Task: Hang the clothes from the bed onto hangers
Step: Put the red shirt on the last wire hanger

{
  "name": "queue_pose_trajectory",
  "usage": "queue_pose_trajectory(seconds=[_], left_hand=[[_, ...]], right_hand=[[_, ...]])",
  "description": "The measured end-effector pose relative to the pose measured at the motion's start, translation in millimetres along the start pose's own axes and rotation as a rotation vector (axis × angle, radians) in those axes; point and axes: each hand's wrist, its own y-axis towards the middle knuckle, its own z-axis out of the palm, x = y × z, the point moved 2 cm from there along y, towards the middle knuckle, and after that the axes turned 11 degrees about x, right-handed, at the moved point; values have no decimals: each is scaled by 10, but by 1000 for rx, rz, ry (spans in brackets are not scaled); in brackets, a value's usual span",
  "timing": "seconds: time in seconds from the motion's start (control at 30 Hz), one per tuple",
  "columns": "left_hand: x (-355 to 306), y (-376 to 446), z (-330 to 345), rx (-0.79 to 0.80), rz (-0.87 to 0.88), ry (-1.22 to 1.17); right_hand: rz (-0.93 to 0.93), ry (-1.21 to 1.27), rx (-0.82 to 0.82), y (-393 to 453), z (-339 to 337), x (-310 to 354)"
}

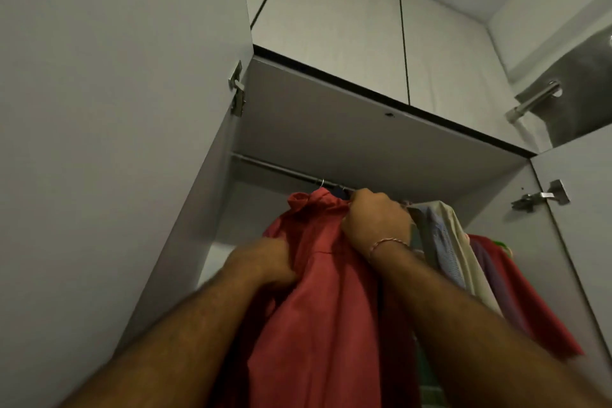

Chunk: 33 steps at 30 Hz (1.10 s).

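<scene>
Crumpled red shirt [318,291] under rail [265,165], collar bunched.

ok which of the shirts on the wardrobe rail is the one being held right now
The red shirt at the left end of the row: both hands grip it, left hand, right hand. The garments to its right hang untouched.

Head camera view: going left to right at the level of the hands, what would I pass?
Open left wardrobe door → left hand gripping the red shirt → right hand holding its collar → pale hanging shirts → another red garment → right wardrobe door.
</scene>
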Motion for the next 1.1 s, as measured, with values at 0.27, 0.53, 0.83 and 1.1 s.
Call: queue_pose_trajectory(seconds=[0.27, 0.53, 0.83, 1.1], left_hand=[[120, 874, 106, -86, 11, 92], [356, 1263, -39, -257, -67, 104], [105, 1210, 107, -311, 9, 133], [-200, 974, 28, -491, 161, 124]], right_hand=[[15, -66, -140, 821, 866, 85], [9, -53, -108, 1415, 1154, 215], [-59, -97, 55, 1546, 1156, -74], [-121, -19, 36, 1182, 1114, -150]])
